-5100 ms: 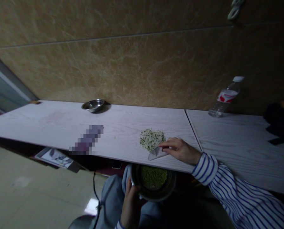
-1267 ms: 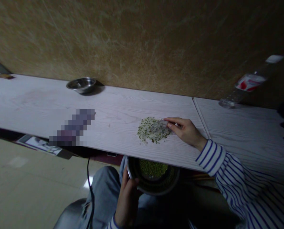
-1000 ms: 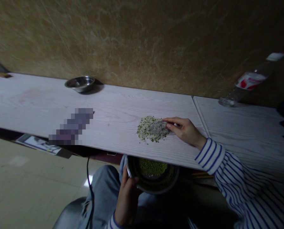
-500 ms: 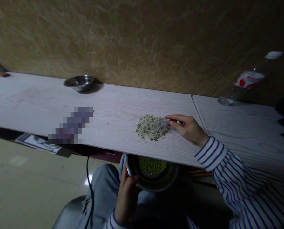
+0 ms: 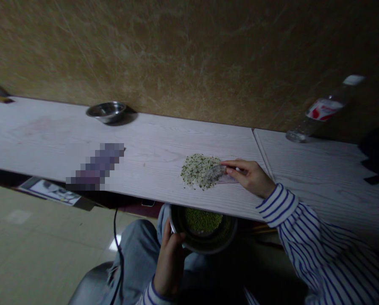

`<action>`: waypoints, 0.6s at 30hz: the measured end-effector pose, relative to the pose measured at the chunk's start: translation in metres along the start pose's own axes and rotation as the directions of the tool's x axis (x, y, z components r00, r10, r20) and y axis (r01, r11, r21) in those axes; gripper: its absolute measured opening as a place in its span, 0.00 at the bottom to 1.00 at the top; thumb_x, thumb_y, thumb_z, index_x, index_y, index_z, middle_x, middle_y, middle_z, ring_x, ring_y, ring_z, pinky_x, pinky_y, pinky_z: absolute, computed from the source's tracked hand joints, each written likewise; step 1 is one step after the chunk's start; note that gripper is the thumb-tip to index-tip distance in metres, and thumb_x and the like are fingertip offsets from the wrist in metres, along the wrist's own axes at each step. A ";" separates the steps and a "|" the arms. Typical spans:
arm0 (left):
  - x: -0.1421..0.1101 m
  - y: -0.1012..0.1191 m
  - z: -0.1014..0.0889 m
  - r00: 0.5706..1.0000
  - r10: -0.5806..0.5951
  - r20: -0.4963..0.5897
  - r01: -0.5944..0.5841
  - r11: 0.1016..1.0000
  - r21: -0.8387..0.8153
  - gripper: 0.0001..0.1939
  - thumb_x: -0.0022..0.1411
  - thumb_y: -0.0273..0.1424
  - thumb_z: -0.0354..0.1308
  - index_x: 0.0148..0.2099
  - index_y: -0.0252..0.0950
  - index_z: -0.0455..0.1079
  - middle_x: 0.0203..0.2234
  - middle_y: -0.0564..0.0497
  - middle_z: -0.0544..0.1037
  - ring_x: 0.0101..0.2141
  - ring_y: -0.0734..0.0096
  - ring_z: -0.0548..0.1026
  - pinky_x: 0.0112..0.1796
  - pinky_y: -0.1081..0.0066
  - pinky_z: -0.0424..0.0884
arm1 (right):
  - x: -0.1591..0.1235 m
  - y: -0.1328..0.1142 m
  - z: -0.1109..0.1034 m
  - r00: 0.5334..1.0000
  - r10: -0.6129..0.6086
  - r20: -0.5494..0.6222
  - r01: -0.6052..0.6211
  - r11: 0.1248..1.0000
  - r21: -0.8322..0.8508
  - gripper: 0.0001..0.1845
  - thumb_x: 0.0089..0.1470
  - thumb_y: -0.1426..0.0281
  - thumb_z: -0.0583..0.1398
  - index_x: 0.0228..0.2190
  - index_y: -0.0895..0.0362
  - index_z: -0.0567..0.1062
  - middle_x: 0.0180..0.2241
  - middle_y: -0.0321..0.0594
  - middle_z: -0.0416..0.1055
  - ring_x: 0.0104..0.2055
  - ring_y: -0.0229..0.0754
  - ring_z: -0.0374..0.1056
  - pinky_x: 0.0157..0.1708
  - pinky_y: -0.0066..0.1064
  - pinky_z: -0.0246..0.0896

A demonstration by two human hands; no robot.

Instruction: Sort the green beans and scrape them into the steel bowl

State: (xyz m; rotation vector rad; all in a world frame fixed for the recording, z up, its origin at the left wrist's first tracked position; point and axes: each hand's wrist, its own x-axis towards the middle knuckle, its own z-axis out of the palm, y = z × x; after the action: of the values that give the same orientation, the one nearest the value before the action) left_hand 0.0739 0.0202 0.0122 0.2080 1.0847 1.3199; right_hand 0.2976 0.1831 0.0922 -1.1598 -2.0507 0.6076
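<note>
My left hand (image 5: pixel 171 260) grips the near-left rim of a metal bowl (image 5: pixel 230 237), fingers wrapped around its edge. Green mung beans (image 5: pixel 204 220) lie in the bowl, which sits just below the front edge of the table (image 5: pixel 157 169). On the tabletop, white grains mixed with green beans (image 5: pixel 196 167) form a spread-out pile. My right hand (image 5: pixel 251 176) is at the pile's right side, thumb and fingers pinched on a thin see-through plastic piece (image 5: pixel 215 173). That plastic lies over the right part of the pile; its exact kind is hard to make out.
A shallow steel bowl (image 5: pixel 107 112) stands near the wall at back left. A pixelated purple object (image 5: pixel 97 167) lies at front left. At the right, a clear bottle (image 5: pixel 324 109) with a red-and-white label stands beside a dark object (image 5: pixel 378 154). A black cable (image 5: pixel 121 254) hangs below.
My right hand and the plastic piece have shifted slightly down along the pile's right side. My left hand keeps its hold on the bowl. The view has turned a little.
</note>
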 end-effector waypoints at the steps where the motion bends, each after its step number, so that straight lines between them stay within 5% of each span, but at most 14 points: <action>1: -0.001 0.000 0.000 1.000 0.003 -0.001 -0.003 1.000 -0.003 0.38 0.54 0.32 0.60 0.67 0.50 0.60 0.57 0.47 0.73 0.49 0.53 0.73 0.43 0.60 0.72 | -0.002 0.001 -0.001 1.000 0.001 -0.019 -0.001 1.000 -0.011 0.16 0.57 0.68 0.59 0.44 0.54 0.82 0.41 0.44 0.82 0.41 0.45 0.78 0.42 0.37 0.73; 10: -0.002 0.000 -0.002 1.000 -0.008 -0.019 0.008 1.000 -0.006 0.38 0.53 0.32 0.61 0.67 0.49 0.61 0.56 0.46 0.74 0.47 0.53 0.74 0.43 0.58 0.72 | -0.008 0.008 -0.008 0.987 0.068 -0.146 -0.075 0.996 -0.039 0.16 0.57 0.66 0.60 0.46 0.55 0.81 0.36 0.44 0.82 0.39 0.47 0.78 0.41 0.40 0.74; 18: -0.001 -0.002 -0.005 1.000 -0.009 0.011 0.010 1.000 -0.024 0.37 0.56 0.31 0.60 0.68 0.50 0.60 0.59 0.47 0.73 0.52 0.52 0.73 0.46 0.58 0.72 | -0.007 0.006 -0.005 0.992 0.071 -0.100 -0.074 0.997 -0.028 0.16 0.56 0.68 0.60 0.44 0.54 0.82 0.41 0.44 0.82 0.41 0.47 0.78 0.45 0.42 0.74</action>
State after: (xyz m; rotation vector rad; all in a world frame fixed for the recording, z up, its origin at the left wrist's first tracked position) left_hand 0.0719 0.0166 0.0093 0.1917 1.0590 1.3212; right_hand 0.3073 0.1803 0.0893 -1.2624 -1.9474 0.5434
